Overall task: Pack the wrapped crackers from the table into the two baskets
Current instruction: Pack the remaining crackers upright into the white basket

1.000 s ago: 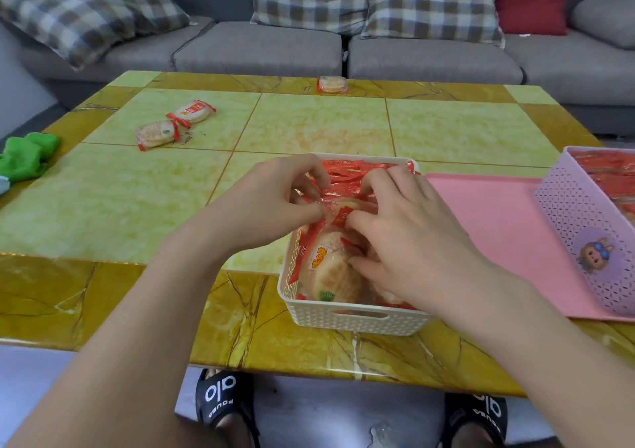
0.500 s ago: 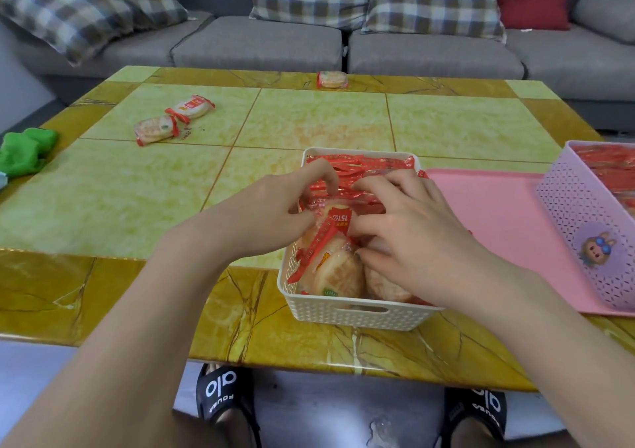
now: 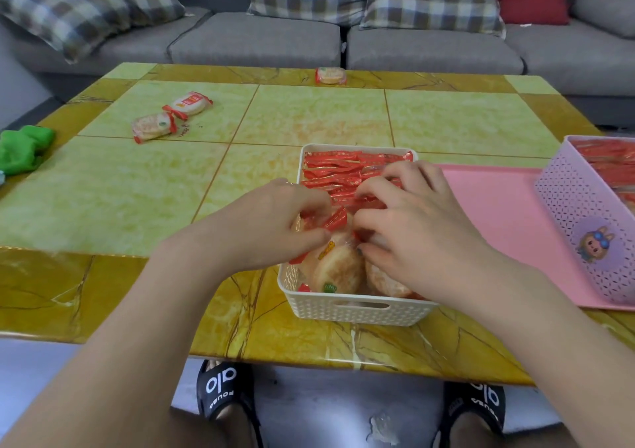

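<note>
A cream basket (image 3: 354, 310) at the table's near edge holds a row of wrapped crackers standing on edge. Both hands are inside it. My left hand (image 3: 271, 224) pinches the red end of a cracker pack (image 3: 338, 269) at the near end of the row. From the other side, my right hand (image 3: 415, 227) has curled fingers around that pack's other side and the one beside it. A pink basket (image 3: 580, 214) with crackers stands at the right on a pink tray (image 3: 498, 214). Loose packs lie at far left (image 3: 153, 126), (image 3: 189, 103) and at the far edge (image 3: 330, 75).
A green cloth (image 3: 20, 150) lies on the table's left edge. A grey sofa with checked and red cushions runs behind the table. My feet in black slippers show under the near edge.
Both hands have pushed the near cracker pack deeper and more upright into the cream basket. The view has shifted slightly.
</note>
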